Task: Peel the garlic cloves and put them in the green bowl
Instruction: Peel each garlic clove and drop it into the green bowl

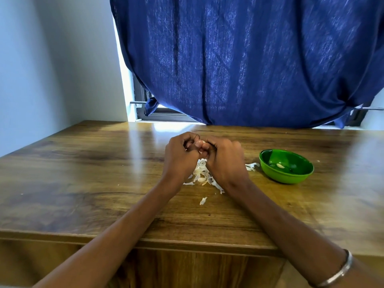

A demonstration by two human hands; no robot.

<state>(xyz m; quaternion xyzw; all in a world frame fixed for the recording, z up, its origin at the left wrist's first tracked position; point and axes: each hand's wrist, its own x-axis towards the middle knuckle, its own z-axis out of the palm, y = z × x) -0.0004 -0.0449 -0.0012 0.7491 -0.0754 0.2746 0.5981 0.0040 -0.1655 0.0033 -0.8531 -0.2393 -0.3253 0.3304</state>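
- Peeling in progress: left hand and right hand pinch one garlic clove together, left of the green bowl.
- One peeled clove lies in that bowl; skins litter the bench to its left.
- Next, judged: strip the remaining skin, then carry the clove right to the bowl.

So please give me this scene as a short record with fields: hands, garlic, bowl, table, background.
hands: left hand and right hand held together above the table, fingers curled round a garlic clove
garlic: loose skins on the table under the hands
bowl: green bowl right of the hands, one peeled clove inside
table: wooden table
background: blue curtain over a window
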